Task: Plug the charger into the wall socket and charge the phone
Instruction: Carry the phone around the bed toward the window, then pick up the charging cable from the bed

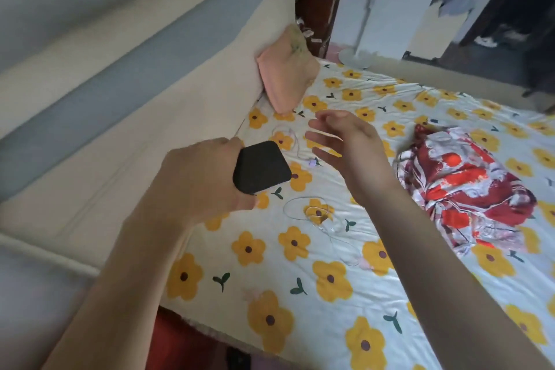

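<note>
- Phone point(262, 167): one, a dark rounded slab, held up over the bed near the padded headboard point(126, 117). It looks rigid, light enough for one hand and probably smooth, so I would hold it by the long edges, not the flat faces.
- Left hand point(199, 173): fingers closed on the phone's lower end, which is hidden in the palm.
- Cables: two thin white runs lie on the flowered sheet point(300, 294). One cable point(292, 141) curls beyond the phone; a looser coil point(312, 213) lies nearer, below the hands. Both look limp and feather-light, likely to tangle; best taken by the connector end. I cannot tell whether they are one lead or two.
- Right hand point(345, 141): open, fingers spread, holding nothing, hovering above the far cable.
- Charger block and wall socket: neither shows clearly.
- Also one pink pillow point(285, 69) against the headboard and one red patterned cloth point(462, 186) at right.
</note>
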